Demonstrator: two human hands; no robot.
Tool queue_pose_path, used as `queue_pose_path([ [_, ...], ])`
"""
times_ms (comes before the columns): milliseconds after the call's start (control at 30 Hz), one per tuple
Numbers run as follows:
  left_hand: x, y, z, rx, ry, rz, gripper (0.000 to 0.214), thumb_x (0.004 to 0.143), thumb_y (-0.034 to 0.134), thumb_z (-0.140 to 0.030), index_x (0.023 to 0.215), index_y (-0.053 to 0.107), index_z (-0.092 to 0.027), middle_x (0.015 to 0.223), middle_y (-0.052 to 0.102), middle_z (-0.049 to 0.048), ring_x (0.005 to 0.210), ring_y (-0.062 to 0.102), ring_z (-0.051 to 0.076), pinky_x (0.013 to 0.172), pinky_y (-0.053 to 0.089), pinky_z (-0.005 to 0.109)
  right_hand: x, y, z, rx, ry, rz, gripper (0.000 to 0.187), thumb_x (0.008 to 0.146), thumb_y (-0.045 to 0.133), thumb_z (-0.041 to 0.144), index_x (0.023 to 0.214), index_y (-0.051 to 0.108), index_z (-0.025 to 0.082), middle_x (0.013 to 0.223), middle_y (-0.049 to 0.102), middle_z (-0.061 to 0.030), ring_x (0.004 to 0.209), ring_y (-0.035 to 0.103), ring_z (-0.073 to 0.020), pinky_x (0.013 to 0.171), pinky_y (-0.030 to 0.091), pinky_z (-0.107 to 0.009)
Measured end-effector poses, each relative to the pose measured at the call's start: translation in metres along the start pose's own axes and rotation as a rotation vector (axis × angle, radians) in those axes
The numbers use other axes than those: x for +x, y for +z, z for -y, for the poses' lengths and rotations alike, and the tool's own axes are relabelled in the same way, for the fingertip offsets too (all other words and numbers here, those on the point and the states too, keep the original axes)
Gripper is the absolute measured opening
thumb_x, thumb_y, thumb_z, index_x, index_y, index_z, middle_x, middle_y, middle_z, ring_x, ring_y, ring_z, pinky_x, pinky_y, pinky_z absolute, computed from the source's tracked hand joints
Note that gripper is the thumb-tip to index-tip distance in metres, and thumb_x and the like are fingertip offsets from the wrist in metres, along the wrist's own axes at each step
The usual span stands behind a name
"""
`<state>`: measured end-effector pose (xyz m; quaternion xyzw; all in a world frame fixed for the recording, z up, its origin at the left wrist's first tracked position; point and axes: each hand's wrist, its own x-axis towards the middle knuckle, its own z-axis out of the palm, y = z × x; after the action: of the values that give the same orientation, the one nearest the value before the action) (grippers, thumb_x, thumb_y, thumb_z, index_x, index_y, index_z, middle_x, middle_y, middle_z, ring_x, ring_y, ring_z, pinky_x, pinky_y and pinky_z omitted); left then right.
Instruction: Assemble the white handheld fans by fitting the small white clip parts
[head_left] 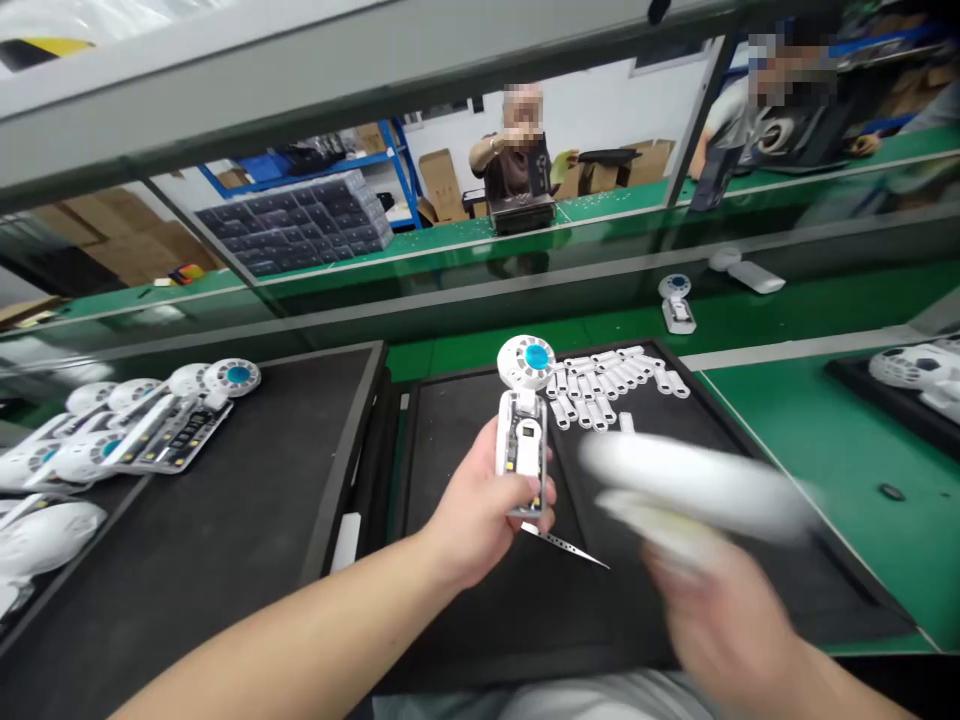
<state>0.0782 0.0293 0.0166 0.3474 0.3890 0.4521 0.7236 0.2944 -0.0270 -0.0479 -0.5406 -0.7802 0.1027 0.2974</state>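
Observation:
My left hand (480,510) is closed around the handle of a white handheld fan (525,445). Its round head with a blue centre points up, and the open handle shows a circuit board and a white inner piece. My right hand (724,600), smeared by motion, holds a long white plastic part (697,485) over the right of the black tray; the blur hides its exact shape. A thin pointed strip with holes (566,545) sticks out below my left hand. Beyond the fan, several small white oval pieces (600,380) lie on the tray.
More white fans (172,420) lie on a black tray (315,450) at left. Two white units (679,305) rest on the green bench (825,430), and white parts (915,370) fill a tray at far right. Across the partition are two people (517,165) and stacked boxes (300,225).

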Motion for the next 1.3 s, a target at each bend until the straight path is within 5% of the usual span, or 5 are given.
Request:
queue_pose_path([
  [167, -0.004, 0.004, 0.001, -0.005, -0.052, -0.067, 0.051, 0.062, 0.064, -0.010, 0.110, 0.049, -0.018, 0.083, 0.062, 0.0037, 0.059, 0.055, 0.012, 0.047, 0.042, 0.021, 0.014, 0.016, 0.012, 0.109, -0.027, 0.155, 0.033, 0.104, 0.027, 0.031, 0.083, 0.050, 0.023, 0.061, 0.062, -0.0012, 0.049, 0.060, -0.0178, 0.047, 0.035, -0.028],
  [467, -0.003, -0.004, -0.008, 0.008, -0.021, 0.000, 0.043, 0.062, 0.069, -0.013, 0.101, 0.053, -0.018, 0.096, 0.064, 0.0070, 0.067, 0.064, 0.018, 0.049, 0.049, 0.026, -0.010, -0.004, -0.019, 0.362, 0.056, -0.241, 0.030, 0.101, 0.039, 0.041, 0.085, 0.055, 0.024, 0.061, 0.056, -0.0023, 0.049, 0.055, -0.0179, 0.054, 0.047, -0.028],
  [600, -0.002, -0.006, -0.004, 0.001, -0.096, 0.053, 0.050, 0.059, 0.074, -0.009, 0.104, 0.054, -0.017, 0.109, 0.063, 0.0098, 0.086, 0.067, 0.024, 0.065, 0.060, 0.037, -0.005, 0.000, -0.031, 0.192, 0.066, -0.107, 0.028, 0.102, 0.037, 0.040, 0.087, 0.055, 0.024, 0.061, 0.060, -0.0005, 0.048, 0.058, -0.0179, 0.051, 0.044, -0.027],
  [867, -0.004, -0.007, 0.002, 0.037, -0.031, -0.003, 0.028, 0.071, 0.059, -0.019, 0.096, 0.046, -0.019, 0.085, 0.061, 0.0029, 0.059, 0.060, 0.017, 0.045, 0.051, 0.029, -0.012, 0.022, -0.075, -0.389, 0.106, 0.199, 0.031, 0.100, 0.038, 0.039, 0.083, 0.058, 0.022, 0.068, 0.067, -0.0051, 0.055, 0.065, -0.0233, 0.048, 0.034, -0.030],
  [1300, 0.018, -0.016, -0.006, 0.116, -0.127, -0.298, 0.024, 0.076, 0.060, -0.025, 0.097, 0.050, -0.019, 0.083, 0.062, 0.0035, 0.056, 0.060, 0.017, 0.041, 0.049, 0.028, -0.014, 0.044, -0.085, -0.399, 0.114, 0.289, 0.020, 0.098, 0.049, 0.031, 0.082, 0.055, 0.021, 0.074, 0.065, -0.0045, 0.063, 0.066, -0.0241, 0.053, 0.034, -0.030],
])
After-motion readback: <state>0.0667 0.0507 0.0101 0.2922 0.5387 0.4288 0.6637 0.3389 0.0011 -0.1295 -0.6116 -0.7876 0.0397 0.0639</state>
